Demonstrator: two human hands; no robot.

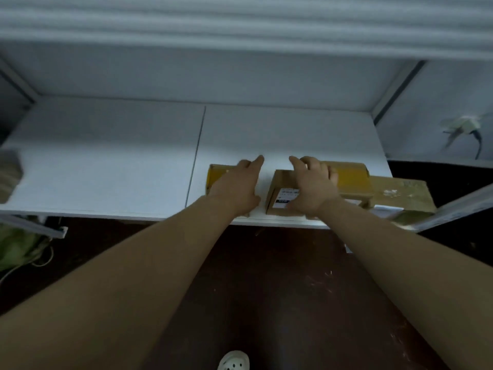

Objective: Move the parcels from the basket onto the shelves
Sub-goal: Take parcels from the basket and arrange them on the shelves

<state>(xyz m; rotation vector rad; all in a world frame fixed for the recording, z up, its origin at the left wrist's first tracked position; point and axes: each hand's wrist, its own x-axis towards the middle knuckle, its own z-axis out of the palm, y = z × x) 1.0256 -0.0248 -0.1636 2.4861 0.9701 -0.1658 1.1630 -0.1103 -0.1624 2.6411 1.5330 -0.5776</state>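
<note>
Several cardboard parcels lie along the front right of a white shelf [106,161]. My left hand [237,186] rests flat on a yellowish parcel [214,176], fingers spread and pointing away from me. My right hand [310,184] lies on a small brown parcel with a white label [280,194], fingers apart over its far edge. Behind and right of it is a yellow-taped parcel [352,180], and a larger brown parcel [400,194] overhangs the shelf's right end. No basket is in view.
Another shelf board [240,25] runs overhead, close above. Metal uprights [394,92] frame the shelf's back corners. A blurred brown object [9,174] sits at the shelf's left end. Below are a dark floor [266,289], a green bag [18,247] at left and a white shoe [234,360].
</note>
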